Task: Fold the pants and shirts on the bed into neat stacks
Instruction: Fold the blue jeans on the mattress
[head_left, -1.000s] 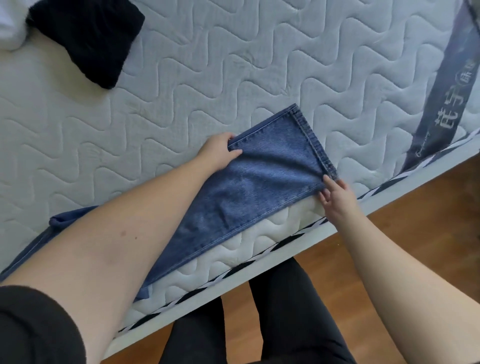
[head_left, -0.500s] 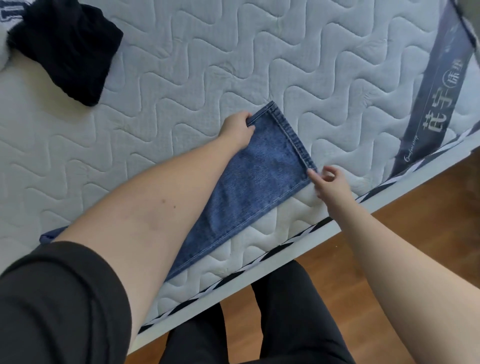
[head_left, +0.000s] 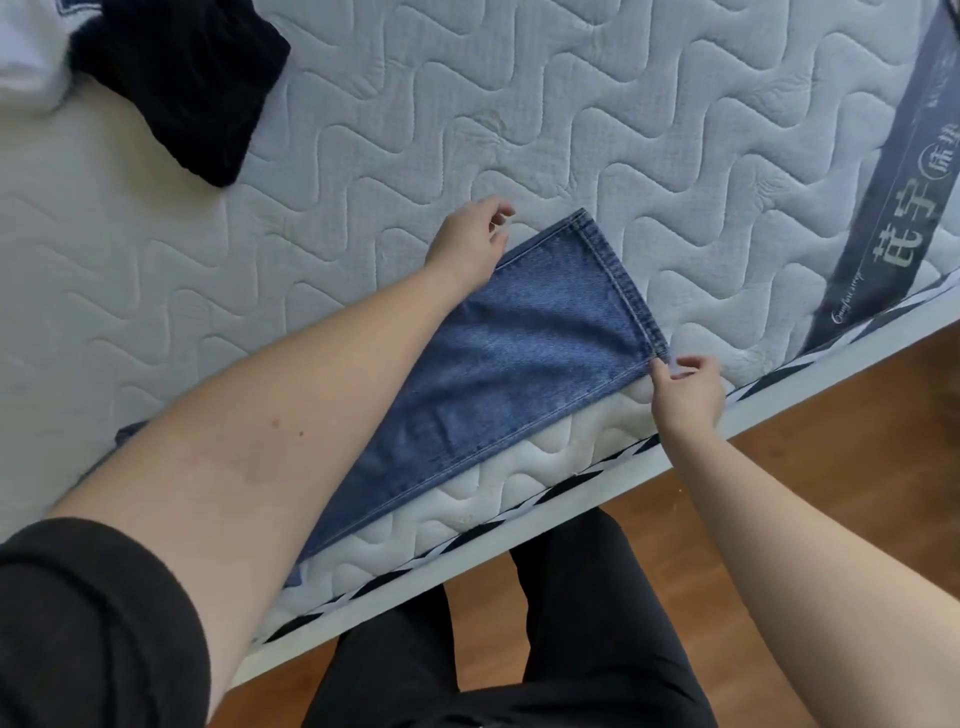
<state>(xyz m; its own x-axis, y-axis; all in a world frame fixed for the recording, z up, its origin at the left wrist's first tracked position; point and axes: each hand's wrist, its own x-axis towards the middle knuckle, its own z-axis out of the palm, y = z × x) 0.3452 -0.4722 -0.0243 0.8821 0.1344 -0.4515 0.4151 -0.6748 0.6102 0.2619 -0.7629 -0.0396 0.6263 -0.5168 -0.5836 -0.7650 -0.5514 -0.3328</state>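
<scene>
Denim-blue folded jeans (head_left: 519, 358) lie along the quilted white mattress's (head_left: 675, 156) near edge, where our right hand (head_left: 685, 395) pinches the hem corner and our left hand (head_left: 467, 244), fingers loosely curled, steadies the far side, squaring the legs.

We saw the blue denim pants (head_left: 519, 364) lying flat along the bed's near edge; a crumpled black garment (head_left: 192, 78) lay far left.

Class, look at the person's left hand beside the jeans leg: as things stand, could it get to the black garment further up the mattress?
Probably yes. The left hand holds nothing, and only bare quilted mattress lies between it and the black garment; whether the arm stretches that far is uncertain.
</scene>
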